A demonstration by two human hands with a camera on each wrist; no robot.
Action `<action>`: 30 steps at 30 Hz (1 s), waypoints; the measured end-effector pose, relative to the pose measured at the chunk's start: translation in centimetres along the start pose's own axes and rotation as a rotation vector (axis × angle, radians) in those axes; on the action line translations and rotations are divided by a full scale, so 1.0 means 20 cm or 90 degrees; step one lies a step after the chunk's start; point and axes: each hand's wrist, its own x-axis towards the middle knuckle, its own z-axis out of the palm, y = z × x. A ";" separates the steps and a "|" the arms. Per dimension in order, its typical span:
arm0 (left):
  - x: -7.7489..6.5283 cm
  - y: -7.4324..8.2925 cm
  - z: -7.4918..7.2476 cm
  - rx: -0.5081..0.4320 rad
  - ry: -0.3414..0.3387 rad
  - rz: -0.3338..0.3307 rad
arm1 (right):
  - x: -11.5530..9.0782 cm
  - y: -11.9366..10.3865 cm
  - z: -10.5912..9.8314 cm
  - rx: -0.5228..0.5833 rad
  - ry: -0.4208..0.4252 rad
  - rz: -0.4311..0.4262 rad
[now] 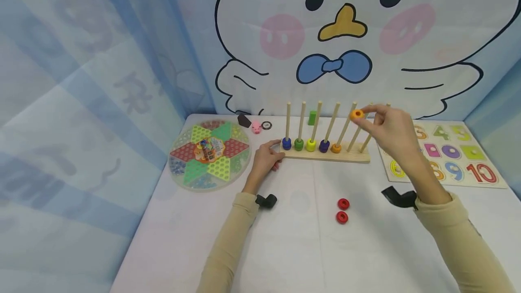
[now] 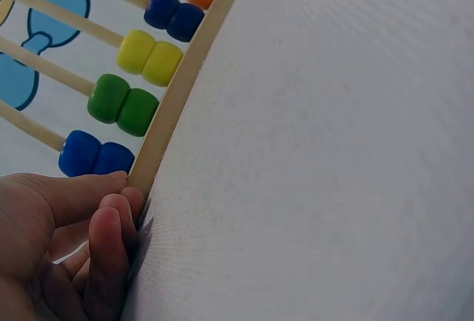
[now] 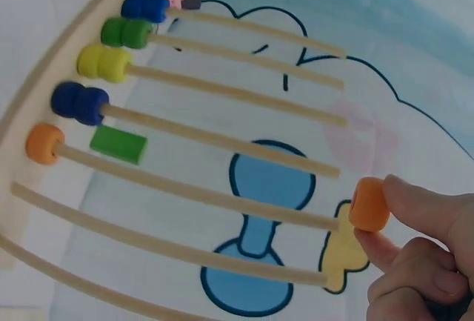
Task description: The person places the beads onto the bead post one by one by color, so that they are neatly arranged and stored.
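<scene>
A wooden peg rack (image 1: 325,155) with a row of upright pegs stands at the back of the table. Pairs of blue (image 2: 96,155), green (image 2: 123,104), yellow (image 2: 149,58) and dark blue beads (image 2: 174,17) sit on its first pegs. One orange bead (image 3: 45,144) is on the peg after them; the last two pegs are bare. My left hand (image 1: 265,162) grips the rack's left end between thumb and fingers. Between thumb and finger, my right hand (image 1: 392,132) pinches another orange bead (image 3: 369,204), close to the top of the peg that bears the single orange one.
Two red beads (image 1: 343,210) lie on the table in front of the rack. A round star-patterned game board (image 1: 209,155) is at the left, a number puzzle board (image 1: 447,155) at the right. Behind stand a pink pig figure (image 1: 256,127) and a green block (image 1: 312,117).
</scene>
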 end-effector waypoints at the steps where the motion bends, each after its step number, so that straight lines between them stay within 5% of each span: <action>1: 0.00 0.00 0.00 0.001 0.001 0.000 | 0.04 0.00 -0.02 -0.005 0.010 0.000; 7: 0.00 0.00 0.00 0.005 0.002 0.000 | 0.15 -0.02 -0.06 -0.007 0.014 0.021; 21: 0.00 0.01 0.00 0.008 0.000 0.001 | 0.16 0.04 0.01 -0.011 0.021 0.003; 30: 0.00 0.01 0.00 0.001 -0.002 -0.003 | -0.06 0.10 0.11 0.096 0.082 -0.010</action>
